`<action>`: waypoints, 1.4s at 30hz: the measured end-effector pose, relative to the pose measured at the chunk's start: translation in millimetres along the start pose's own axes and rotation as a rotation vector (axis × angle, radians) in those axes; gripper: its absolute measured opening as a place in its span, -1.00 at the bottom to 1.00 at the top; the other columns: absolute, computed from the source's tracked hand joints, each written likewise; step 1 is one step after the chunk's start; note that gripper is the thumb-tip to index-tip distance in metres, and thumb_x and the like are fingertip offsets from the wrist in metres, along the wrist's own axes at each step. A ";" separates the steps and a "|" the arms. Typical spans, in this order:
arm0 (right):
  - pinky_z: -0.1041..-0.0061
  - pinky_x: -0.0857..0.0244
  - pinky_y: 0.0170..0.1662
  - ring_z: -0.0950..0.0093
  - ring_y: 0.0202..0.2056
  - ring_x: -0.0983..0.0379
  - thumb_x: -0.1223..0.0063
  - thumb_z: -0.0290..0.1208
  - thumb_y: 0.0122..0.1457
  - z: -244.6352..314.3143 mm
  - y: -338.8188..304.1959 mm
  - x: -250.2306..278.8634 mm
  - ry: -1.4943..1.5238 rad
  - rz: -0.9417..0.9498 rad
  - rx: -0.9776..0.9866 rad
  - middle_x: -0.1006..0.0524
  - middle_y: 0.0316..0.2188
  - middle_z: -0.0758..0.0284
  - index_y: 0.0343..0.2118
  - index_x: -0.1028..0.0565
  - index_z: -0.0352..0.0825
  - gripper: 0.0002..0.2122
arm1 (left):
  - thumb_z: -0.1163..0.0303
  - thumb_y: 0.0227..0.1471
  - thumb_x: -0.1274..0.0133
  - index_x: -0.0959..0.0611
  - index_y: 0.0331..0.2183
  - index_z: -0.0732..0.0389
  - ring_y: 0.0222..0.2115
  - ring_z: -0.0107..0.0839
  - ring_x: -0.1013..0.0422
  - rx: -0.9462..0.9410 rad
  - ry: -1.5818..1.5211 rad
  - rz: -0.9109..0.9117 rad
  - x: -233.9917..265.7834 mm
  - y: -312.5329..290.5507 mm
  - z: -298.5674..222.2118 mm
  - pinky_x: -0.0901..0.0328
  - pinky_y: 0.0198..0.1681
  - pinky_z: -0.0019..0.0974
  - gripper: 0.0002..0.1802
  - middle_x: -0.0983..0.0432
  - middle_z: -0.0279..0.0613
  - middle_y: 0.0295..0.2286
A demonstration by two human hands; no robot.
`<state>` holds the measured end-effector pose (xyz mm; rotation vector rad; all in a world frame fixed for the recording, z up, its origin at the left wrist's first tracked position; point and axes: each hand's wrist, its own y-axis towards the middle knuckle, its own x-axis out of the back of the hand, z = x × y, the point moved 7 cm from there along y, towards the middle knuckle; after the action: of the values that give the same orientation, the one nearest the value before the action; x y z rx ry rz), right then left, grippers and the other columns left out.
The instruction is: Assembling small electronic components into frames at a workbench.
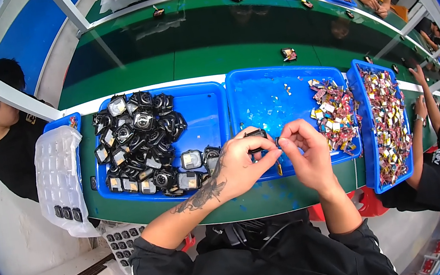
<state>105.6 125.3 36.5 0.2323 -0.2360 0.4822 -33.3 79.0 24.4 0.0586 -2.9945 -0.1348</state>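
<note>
Over the front of the middle blue tray (264,89), my left hand (241,168) is closed around a small black housing (256,134), its fingers hiding most of it. Right beside it, my right hand (309,153) pinches thumb against finger; whatever is in that pinch is too small to make out. A thin amber strip (279,169) shows just below the fingertips. To the right in the same tray lies a heap of small wrapped parts (335,115) in silver, yellow and pink. Black square housings (141,120) with round or pale faces are piled in the left blue tray (205,89).
A narrow blue tray (364,134) heaped with similar wrapped parts stands at the right. At the left, a clear blister tray (58,166) holds a few black pieces. Beyond the trays runs a green conveyor (208,54) with scattered parts. Other people sit left, right and across.
</note>
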 end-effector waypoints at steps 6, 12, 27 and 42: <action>0.63 -0.27 -0.38 0.61 -0.46 -0.38 -0.05 -0.64 0.15 -0.6 -2.7 1.3 -0.054 0.040 -0.008 -0.44 -0.43 0.31 -0.34 -0.40 -0.41 -0.93 | 0.47 -0.06 -0.23 -0.66 -0.43 0.26 -0.50 -0.53 -0.34 -0.039 0.015 -0.007 2.1 0.1 -3.1 -0.27 -0.48 -0.44 -0.90 -0.48 -0.29 -0.42; 0.59 -0.26 -0.43 0.56 -0.49 -0.36 0.01 -0.66 0.17 37.0 -8.6 -6.5 -0.324 -0.038 0.390 -0.41 -0.45 0.29 -0.35 -0.37 -0.39 -0.94 | 0.56 -0.01 -0.18 -0.66 -0.40 0.34 -0.43 -0.70 -0.32 0.065 -0.183 0.002 2.8 -0.9 9.1 -0.22 -0.48 -0.60 -0.94 -0.50 -0.30 -0.36; 0.49 -0.36 -0.05 0.44 -0.09 -0.44 -0.08 -0.63 0.13 -17.6 1.3 -9.4 0.460 0.207 -0.056 -0.45 -0.05 0.18 -0.11 -0.51 -0.43 -0.76 | 0.41 0.10 -0.13 -0.66 -0.36 0.31 -0.47 -0.70 -0.36 0.279 -0.550 0.109 -9.7 -7.3 18.3 -0.21 -0.47 -0.58 -0.85 -0.51 -0.38 -0.46; 0.74 -0.28 -0.41 0.76 -0.48 -0.41 -0.22 -0.58 0.08 3.9 -34.6 -11.4 0.328 0.027 -0.181 -0.53 -0.49 0.45 -0.37 -0.52 -0.40 -0.91 | 0.56 0.09 -0.07 -0.42 -0.24 0.22 -0.29 -0.31 -0.51 -0.058 -0.728 -0.261 26.5 -1.3 -1.0 -0.40 -0.09 -0.21 -0.80 -0.54 -0.05 -0.35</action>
<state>111.9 89.5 31.3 -0.0284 0.0387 0.5145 -59.3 76.5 29.0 0.4947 -3.6864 -0.3351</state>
